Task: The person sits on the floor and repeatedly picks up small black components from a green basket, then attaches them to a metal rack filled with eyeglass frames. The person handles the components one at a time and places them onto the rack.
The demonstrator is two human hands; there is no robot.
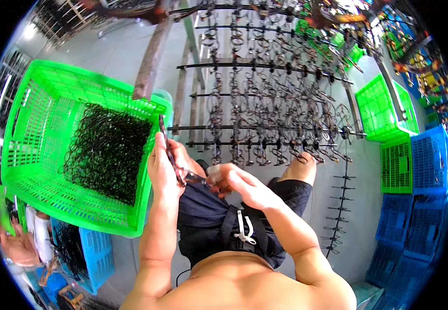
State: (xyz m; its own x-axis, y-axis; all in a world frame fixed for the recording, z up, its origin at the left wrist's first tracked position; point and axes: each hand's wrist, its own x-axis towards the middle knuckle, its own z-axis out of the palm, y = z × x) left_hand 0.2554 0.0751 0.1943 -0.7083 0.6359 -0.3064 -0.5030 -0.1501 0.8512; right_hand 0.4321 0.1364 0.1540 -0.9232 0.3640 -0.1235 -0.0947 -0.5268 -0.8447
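One co-worker (20, 248) showed at far left, near a blue crate (98, 254) of dark pieces. Above it, a big green crate (113, 223) held a tangled black heap (110, 150). Just right of that crate, the left hand (166, 168) had its fingers closed around a slim dark piece (171, 157), its upper end jutting past the thumb. The right hand (237, 182), fingers curled and blurred, was at the piece's lower end; its grip could not be told. Beyond, black rods (286, 68) bore rows of loops. Green crates (385, 108) and blue crates (430, 160) stood at right.
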